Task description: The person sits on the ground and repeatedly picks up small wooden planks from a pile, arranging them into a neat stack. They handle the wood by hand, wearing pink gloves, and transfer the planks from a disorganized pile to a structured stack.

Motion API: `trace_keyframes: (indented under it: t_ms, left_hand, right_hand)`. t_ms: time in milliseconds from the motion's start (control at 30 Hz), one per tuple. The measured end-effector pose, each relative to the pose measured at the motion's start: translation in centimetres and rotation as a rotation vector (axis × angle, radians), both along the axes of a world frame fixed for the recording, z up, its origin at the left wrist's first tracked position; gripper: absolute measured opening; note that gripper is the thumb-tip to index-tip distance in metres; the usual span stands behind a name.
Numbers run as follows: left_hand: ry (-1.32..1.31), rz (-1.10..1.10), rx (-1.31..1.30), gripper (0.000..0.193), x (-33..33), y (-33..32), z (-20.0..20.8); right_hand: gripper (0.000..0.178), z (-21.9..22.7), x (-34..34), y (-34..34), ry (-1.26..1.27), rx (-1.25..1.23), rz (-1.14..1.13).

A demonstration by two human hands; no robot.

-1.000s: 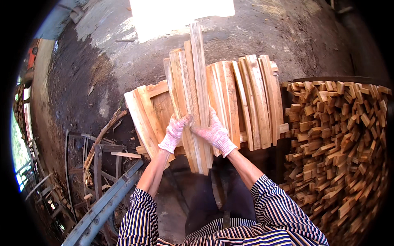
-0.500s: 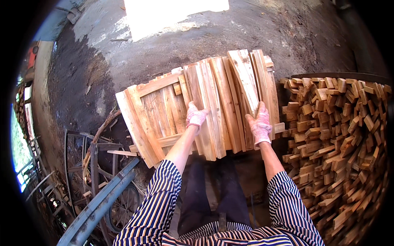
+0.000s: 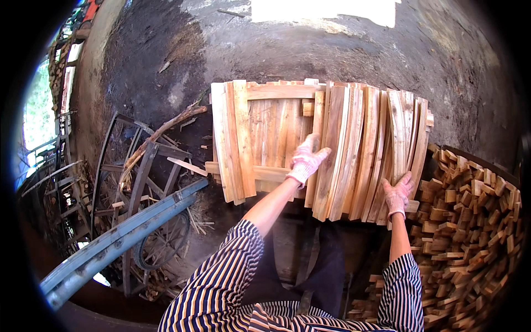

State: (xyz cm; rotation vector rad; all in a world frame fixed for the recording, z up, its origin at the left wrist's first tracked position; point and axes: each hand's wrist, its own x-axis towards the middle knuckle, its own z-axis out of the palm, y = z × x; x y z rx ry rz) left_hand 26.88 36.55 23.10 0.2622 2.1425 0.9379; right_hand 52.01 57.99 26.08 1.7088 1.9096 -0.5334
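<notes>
Wooden planks (image 3: 365,144) lie side by side in a row across a stack of boards. Pink-and-white work gloves cover both my hands. My left hand (image 3: 308,160) rests at a narrow slat (image 3: 316,124) near the middle, thumb and fingers apart. Farther right, my right hand (image 3: 397,195) is at the near end of a pale plank (image 3: 397,124), its thumb and fingers on either side of it. The plank's near end is partly hidden by that hand. Left of my left hand, crosswise strips (image 3: 282,92) and lower boards (image 3: 271,130) show between the upright planks.
A large pile of short wood pieces (image 3: 470,243) stands at the right. To the left are a blue metal beam (image 3: 124,235), a dark frame (image 3: 145,177), a spoked wheel (image 3: 163,240) and a crooked branch (image 3: 157,135). The dark floor (image 3: 265,55) is stained beyond the stack.
The view has turned, so the stack appears farther right and straighter. The pale plank under my right hand now lies closer in line with its neighbours. My left hand has shifted left along the row.
</notes>
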Motion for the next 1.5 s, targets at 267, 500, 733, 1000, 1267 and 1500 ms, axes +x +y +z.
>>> trace_keyframes:
  t_ms: [267,500,733,1000,1267,1500]
  left_hand:
    - [0.451,0.426,-0.513,0.102,-16.3,-21.6,-1.0]
    - [-0.329,0.476,0.148,0.094,-25.5,-28.7,-5.5]
    - [-0.141,0.453,0.049,0.097,-24.0,-30.3,-7.7]
    - [-0.149,0.541,0.156,0.081,-19.3,-25.0,-7.9]
    - [-0.381,0.574,0.407,0.086,-22.6,-26.3,-4.9]
    - [-0.016,0.398,-0.106,0.112,-26.2,-31.2,-9.5]
  right_hand:
    - [0.084,2.0,-16.8,-18.6,0.973,0.026,0.307]
    - [0.112,-11.0,-34.8,-31.7,1.065,-0.676,-0.112]
    - [0.129,-9.7,-38.5,-37.4,1.049,-0.821,-0.299]
    - [0.110,-2.6,-35.0,-28.7,0.508,-0.269,-0.101]
    - [0.102,-8.2,-30.8,-23.3,0.365,0.165,0.062]
    - [0.101,-6.9,-31.9,-24.1,0.418,0.074,0.022]
